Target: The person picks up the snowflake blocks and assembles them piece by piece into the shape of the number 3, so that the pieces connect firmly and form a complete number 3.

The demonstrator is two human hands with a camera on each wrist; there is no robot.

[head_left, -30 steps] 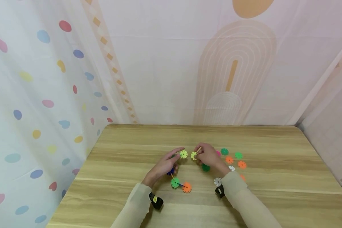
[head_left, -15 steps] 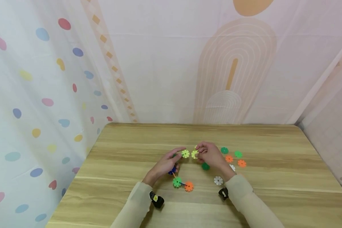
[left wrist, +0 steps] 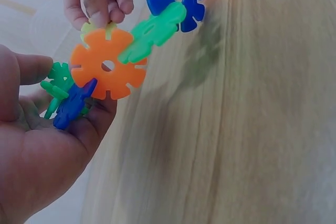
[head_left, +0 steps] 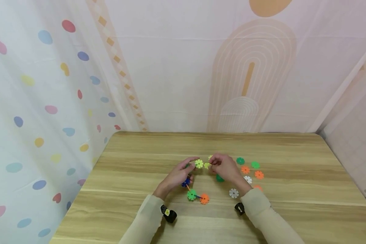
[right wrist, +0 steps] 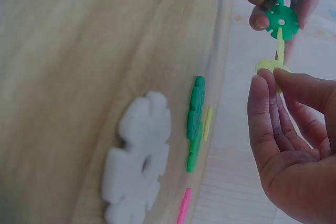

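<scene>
Both hands (head_left: pixel 201 169) pinch disc chain (head_left: pixel 198 164), mid-table (head_left: pixel 292 210).

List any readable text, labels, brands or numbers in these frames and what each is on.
None. The discs, table and patterned backdrop carry no lettering. A small yellow mark on the left wrist camera is too small to read.
</scene>
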